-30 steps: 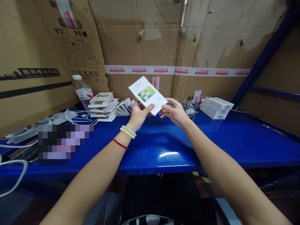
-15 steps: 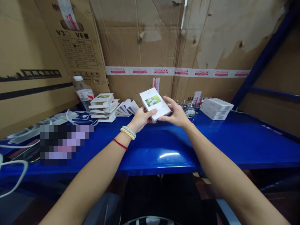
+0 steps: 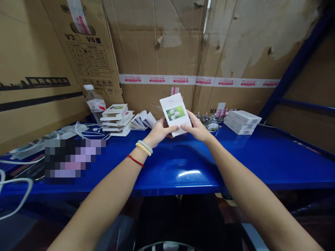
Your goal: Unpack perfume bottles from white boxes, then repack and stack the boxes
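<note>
Held above the blue table is a small white carton [image 3: 172, 103] with a green picture of white flowers on its front, tilted up toward me. My left hand [image 3: 160, 133] grips its lower left side, thumb across the front. At the lower right, my right hand [image 3: 196, 129] is closed on the same carton, its thumb also on the front. The fingers behind the carton are mostly hidden. Glass bottles [image 3: 211, 122] stand just beyond my right hand. Folded white leaflets [image 3: 142, 120] lie to the left of my left hand.
Several white cartons [image 3: 116, 120] are stacked at the left, before a plastic water bottle [image 3: 95, 104]. More white boxes [image 3: 242, 122] are piled at the right. White cables [image 3: 81, 130] run along the left of the blue table [image 3: 251, 157]. Cardboard [image 3: 157, 52] walls the back.
The carton has been turned more upright, its front facing me more. My right hand's fingers have moved from spread at its side to closed round it, thumb on the front.
</note>
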